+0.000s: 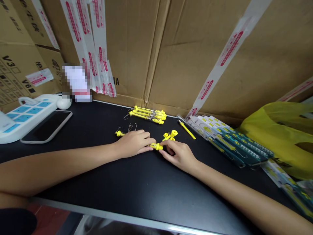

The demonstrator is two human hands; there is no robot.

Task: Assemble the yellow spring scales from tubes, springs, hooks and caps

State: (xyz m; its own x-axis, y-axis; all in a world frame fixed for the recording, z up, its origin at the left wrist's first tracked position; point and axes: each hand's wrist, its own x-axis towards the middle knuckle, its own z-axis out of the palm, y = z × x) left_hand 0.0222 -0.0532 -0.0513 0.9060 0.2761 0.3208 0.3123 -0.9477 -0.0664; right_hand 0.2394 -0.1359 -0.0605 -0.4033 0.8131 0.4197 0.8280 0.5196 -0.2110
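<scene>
My left hand [136, 143] lies over a slim yellow tool with a thin wire hook [156, 146], closed on its shaft and hiding the middle. The tool lies sideways, low over the black table, its hooked end showing left of the hand. At the other end, my right hand [179, 153] pinches the yellow cap between thumb and fingers. Just behind the right hand are several loose yellow plastic pieces [173, 133]. Bent metal wires [132, 126] rest behind the left hand. Farther back lies a bundle of similar yellow tools [148, 115].
A thin yellow stick [187, 130] lies right of centre, beside stacked printed packages [227, 140]. A yellow plastic bag [276, 130] is at the far right. On the left are a phone [47, 126] and a white power strip [31, 111]. Cardboard [195, 49] stands behind the table.
</scene>
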